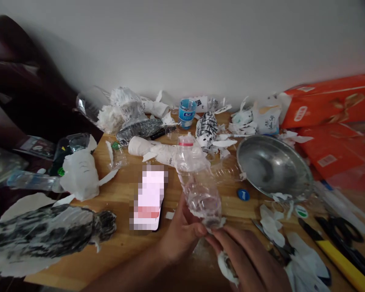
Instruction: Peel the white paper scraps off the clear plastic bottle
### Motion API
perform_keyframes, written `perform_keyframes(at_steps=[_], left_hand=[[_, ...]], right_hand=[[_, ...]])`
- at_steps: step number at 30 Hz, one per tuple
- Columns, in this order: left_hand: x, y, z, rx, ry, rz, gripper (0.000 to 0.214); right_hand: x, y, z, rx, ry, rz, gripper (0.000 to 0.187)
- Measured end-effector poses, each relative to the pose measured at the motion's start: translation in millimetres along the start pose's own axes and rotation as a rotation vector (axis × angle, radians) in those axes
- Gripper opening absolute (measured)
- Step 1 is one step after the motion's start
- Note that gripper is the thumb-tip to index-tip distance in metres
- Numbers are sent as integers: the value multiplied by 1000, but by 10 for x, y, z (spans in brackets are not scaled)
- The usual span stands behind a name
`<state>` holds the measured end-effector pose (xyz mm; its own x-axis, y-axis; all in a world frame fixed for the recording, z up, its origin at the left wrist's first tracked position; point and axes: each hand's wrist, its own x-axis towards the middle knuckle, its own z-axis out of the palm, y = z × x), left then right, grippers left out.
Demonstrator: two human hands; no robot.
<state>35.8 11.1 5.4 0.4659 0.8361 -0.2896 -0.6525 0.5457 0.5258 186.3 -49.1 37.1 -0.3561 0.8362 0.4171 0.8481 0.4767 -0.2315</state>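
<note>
A clear plastic bottle [200, 194] tilts away from me over the wooden table, its neck with a pink-red ring pointing to the back. My left hand [188, 227] is closed round its near end, thumb on top. My right hand [249, 251] has its fingers bent and pressed against that same end, where ragged whitish edging shows. Beneath the right fingers is a white, ring-like piece [226, 267], partly hidden; whether it is gripped is unclear. Behind the bottle lies a white paper-wrapped form [155, 152]. A lit phone [149, 198] rests left of my left hand.
A steel bowl [273, 166] stands right, near a blue cap [243, 194]. Scissors [342, 229] and a yellow-handled knife [337, 255] lie at lower right. Black-and-white painted forms [48, 233] are at left and back. A blue cup [187, 113] and red boxes [331, 101] stand behind.
</note>
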Motion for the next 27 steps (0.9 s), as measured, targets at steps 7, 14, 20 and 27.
perform_keyframes(at_steps=[7, 14, 20, 27], left_hand=[[-2, -121, -51, 87, 65, 132, 99], [32, -105, -41, 99, 33, 150, 53], [-50, -132, -8, 218, 149, 232, 60], [-29, -124, 33, 350, 222, 227, 51]], right_hand=[[-19, 23, 6, 26, -28, 135, 41], [-29, 148, 45, 43, -62, 111, 51], [-62, 311, 122, 22, -30, 112, 40], [104, 295, 47, 277, -80, 289, 17]])
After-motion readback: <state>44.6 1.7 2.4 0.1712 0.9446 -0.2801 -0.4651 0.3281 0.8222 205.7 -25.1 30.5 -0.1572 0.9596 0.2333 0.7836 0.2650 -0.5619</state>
